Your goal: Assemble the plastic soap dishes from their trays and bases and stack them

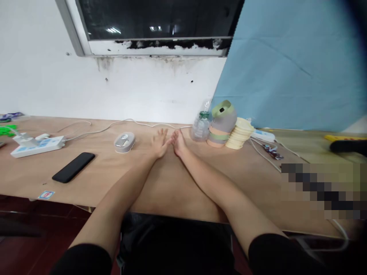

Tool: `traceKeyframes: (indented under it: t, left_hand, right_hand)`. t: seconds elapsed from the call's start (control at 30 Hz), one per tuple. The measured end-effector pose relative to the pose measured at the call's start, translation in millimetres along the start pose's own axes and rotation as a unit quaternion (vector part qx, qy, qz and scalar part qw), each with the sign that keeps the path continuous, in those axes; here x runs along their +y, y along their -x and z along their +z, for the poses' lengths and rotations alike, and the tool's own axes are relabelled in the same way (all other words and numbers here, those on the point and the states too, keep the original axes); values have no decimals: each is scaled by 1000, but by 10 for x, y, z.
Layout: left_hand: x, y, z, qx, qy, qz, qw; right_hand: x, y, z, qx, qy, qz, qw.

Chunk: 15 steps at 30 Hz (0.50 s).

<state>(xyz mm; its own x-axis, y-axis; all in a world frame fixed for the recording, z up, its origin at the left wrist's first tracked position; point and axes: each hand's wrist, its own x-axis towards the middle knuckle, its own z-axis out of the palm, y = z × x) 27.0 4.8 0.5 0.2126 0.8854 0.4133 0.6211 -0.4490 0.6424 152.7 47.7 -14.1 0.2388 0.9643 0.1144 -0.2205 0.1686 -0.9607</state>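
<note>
My left hand (pixel 159 143) and my right hand (pixel 179 143) rest palm-down on a light wooden tabletop (pixel 97 172), their fingertips almost meeting. Neither hand holds anything. Nearest to my right hand stands a clear plastic bottle with a green cap (pixel 201 128). Beyond it are a stack of grey, peach and green cups (pixel 223 124) and a pile of cream discs (pixel 239 134). A round grey-and-white device (pixel 124 142) lies left of my left hand. Further left is a black smartphone (pixel 73 167), face down or unlit.
A white power strip (pixel 37 147) with plugged-in cables sits at the left, and another (pixel 263 135) at the right. White cables run along the back. Green pieces (pixel 7 130) lie at the far left. A blurred patch covers the table's lower right. A blue sheet (pixel 286 65) hangs behind.
</note>
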Motion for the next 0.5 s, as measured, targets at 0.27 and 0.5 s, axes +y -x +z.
traceKeyframes:
  t: [0.27, 0.5]
  left_hand:
    - [-540, 369, -1165, 263, -223, -136, 929]
    - [-900, 258, -1156, 113, -218, -243, 938]
  right_hand:
    - [-132, -236, -570, 36, -61, 105, 992]
    - [-16, -22, -405, -11, 67, 21, 997]
